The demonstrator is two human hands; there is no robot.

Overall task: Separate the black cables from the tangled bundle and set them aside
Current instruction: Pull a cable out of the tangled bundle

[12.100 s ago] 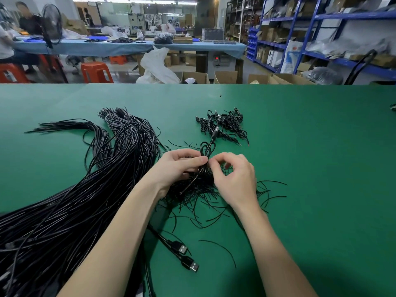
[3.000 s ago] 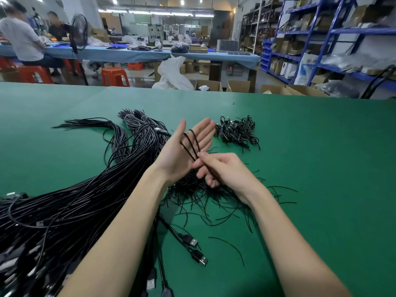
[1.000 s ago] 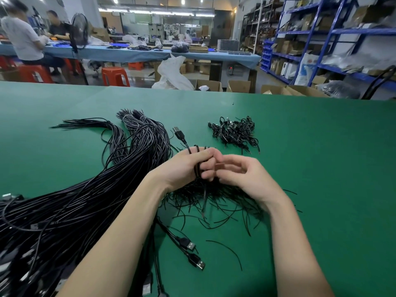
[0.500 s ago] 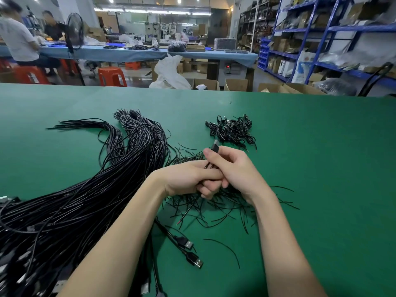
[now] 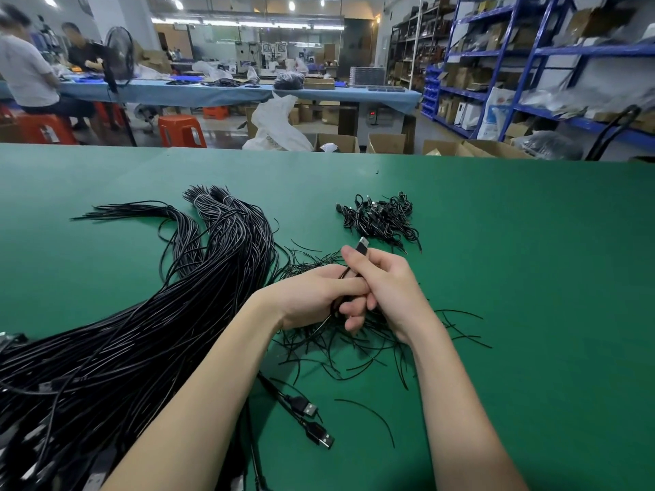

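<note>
A green table point(image 5: 531, 264) fills the lower two thirds of the frame; its far edge runs straight across just above the middle, with a workshop beyond it.

At frame centre, two bare forearms reach up from the bottom edge and the hands meet. The left hand point(image 5: 312, 295) has its fingers curled round a coiled black cable point(image 5: 342, 303). The right hand point(image 5: 386, 288) presses against it, fingers wrapped round the same cable, whose plug point(image 5: 361, 245) sticks up above the right forefinger.

Under and around the hands lies a scatter of short black ties point(image 5: 358, 345), spreading toward the right.

The big bundle point(image 5: 141, 320) of long black cables sweeps from the lower left corner up to the centre left, its cut ends fanned out near the upper left of the table. It passes beneath the left forearm. Two USB plugs point(image 5: 315, 425) lie between the forearms, near the bottom.

A small pile point(image 5: 381, 219) of coiled cables sits just above the hands, slightly right of centre, apart from the bundle.

The whole right third of the table is bare green cloth, as is the strip along the far edge.

Beyond the table: a blue bench point(image 5: 230, 92) with orange stools point(image 5: 180, 131), cardboard boxes point(image 5: 386, 143), and blue shelving point(image 5: 531, 65) at the upper right. Two people point(image 5: 28, 72) sit at the upper left.
</note>
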